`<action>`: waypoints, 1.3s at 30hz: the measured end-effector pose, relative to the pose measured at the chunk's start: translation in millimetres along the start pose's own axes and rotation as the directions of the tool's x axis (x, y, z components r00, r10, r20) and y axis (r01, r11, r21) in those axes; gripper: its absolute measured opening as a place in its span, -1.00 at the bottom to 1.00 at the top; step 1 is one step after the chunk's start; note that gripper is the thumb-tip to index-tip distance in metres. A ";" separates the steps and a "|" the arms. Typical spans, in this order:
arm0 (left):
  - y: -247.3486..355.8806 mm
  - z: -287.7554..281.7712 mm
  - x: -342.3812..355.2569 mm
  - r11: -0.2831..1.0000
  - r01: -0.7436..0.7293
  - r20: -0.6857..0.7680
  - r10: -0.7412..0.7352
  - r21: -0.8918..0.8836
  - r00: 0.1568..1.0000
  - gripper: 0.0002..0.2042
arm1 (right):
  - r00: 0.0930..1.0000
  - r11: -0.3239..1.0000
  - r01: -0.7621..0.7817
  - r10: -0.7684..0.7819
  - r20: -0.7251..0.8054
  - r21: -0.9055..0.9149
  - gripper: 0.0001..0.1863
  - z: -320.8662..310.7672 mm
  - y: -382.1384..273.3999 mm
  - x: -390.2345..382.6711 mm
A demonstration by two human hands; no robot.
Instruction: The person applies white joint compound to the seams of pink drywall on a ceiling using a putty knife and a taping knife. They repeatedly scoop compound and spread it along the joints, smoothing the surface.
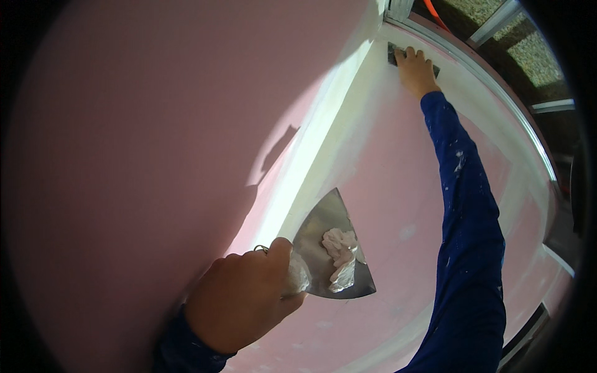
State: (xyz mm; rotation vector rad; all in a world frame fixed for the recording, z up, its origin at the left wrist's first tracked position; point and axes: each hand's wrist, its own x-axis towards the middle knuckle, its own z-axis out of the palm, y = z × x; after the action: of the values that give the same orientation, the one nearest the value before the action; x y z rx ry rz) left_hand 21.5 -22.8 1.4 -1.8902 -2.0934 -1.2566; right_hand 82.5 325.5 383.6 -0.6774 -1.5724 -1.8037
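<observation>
- My left hand (245,298) is gripping the handle of a wide putty knife (333,248), fingers curled tight around it, and holding the blade flat and face up near the pink wall (124,155).
- A lump of white filler (341,258) is sitting on the blade, toward its lower edge, ready to be drawn from.
- My right hand (415,71) is reaching high, fingers laid flat and close together, pressing a small dark blade (393,53) against the white strip (323,124) at the corner near the window frame (497,93).
- For a clean pass, I judge that I should be keeping that small blade at a shallow angle and pulling steadily along the seam.
- I am also keeping the loaded knife level, since the filler looks likely to slide off if it tips.
</observation>
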 end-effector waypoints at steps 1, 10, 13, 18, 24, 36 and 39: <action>-3.0 1.5 -0.3 1.000 0.000 0.007 0.000 -0.007 1.000 -0.52 | 0.999 1.000 0.031 -0.031 -0.036 0.003 -0.51 -3.6 -8.0 -14.4; -2.6 0.5 2.0 0.998 -0.060 -0.015 0.061 0.037 0.998 -0.54 | 0.994 0.994 -0.105 0.106 -0.027 0.043 -0.52 -7.1 17.9 30.8; 0.2 -2.2 2.6 0.999 -0.030 -0.024 0.030 0.030 0.999 -0.53 | 0.986 0.985 -0.167 0.167 -0.004 0.053 -0.55 6.4 19.5 52.0; 2.3 -4.1 5.9 0.999 -0.035 0.010 0.034 0.038 0.999 -0.54 | 0.984 0.983 -0.175 0.176 -0.019 0.054 -0.55 22.2 17.4 56.0; 2.6 -4.9 6.3 0.998 0.003 0.029 -0.005 0.068 1.000 -0.53 | 0.995 0.996 -0.093 0.093 -0.034 -0.002 -0.57 14.8 4.4 38.1; -3.8 -2.9 -2.7 0.997 -0.072 -0.002 0.073 0.040 0.997 -0.52 | 0.990 0.989 -0.131 0.134 -0.035 0.068 -0.48 -1.6 15.7 34.0; -4.1 -4.6 -1.7 0.999 -0.040 0.033 0.039 0.032 0.999 -0.52 | 0.981 0.979 -0.192 0.188 0.050 0.075 -0.47 5.9 24.8 57.3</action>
State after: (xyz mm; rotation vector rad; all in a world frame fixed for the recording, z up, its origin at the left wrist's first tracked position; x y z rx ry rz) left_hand 16.3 -26.6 1.4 -1.9411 -2.0683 -1.1838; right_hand 63.2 321.8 443.1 -0.8047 -1.5428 -1.5885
